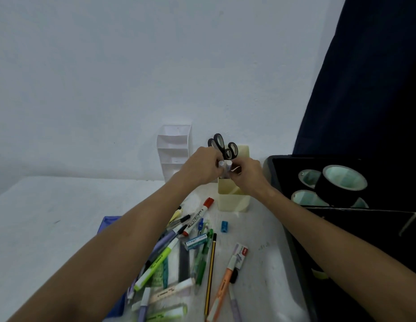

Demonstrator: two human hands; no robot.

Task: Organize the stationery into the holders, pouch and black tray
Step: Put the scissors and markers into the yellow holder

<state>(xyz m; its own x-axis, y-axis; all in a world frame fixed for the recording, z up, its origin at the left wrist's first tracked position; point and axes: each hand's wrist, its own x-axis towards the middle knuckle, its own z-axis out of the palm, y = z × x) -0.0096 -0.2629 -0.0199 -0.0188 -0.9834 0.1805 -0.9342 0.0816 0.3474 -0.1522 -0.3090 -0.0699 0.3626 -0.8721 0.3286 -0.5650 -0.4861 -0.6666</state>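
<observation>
Glue sticks (225, 164) upright over yellow holder (233, 198), beside scissors (223, 146); left hand (202, 163) and right hand (247, 173) each pinch one, likely to lower both in together.

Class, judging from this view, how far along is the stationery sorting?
Done: scissors stand in the yellow holder; tape rolls lie in the black tray. In hand: left hand and right hand hold white-capped pens over that holder. Left: scattered markers; white holder looks empty.
</observation>
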